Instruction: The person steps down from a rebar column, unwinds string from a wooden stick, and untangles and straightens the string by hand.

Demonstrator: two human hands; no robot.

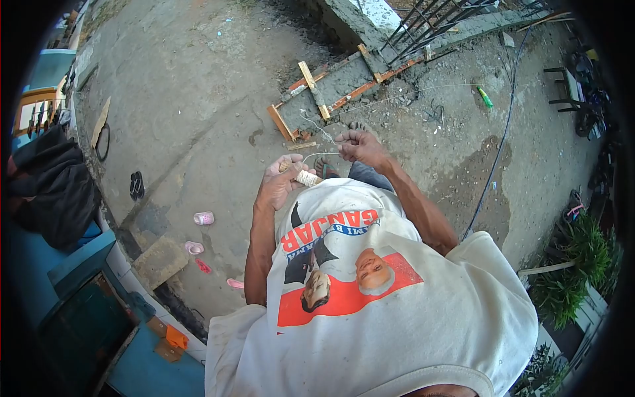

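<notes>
My left hand (280,180) is closed around a spool of pale string (307,178), held in front of my white shirt (410,311). From the spool the string (316,155) runs over to my right hand (362,147), whose fingers are pinched on it. More loose string (324,134) hangs in squiggles beyond my hands, toward the ground. Just past them lies a wooden form (283,123) filled with wet grey concrete (340,78), with short wood strips (313,90) across its top.
Steel rebar (430,30) sticks up from the concrete at the top. A dark cable (506,132) crosses the ground on the right, near a green bottle (485,97). Pink clogs (204,218) and black sandals (137,186) lie on the left. Plants (572,264) stand at lower right.
</notes>
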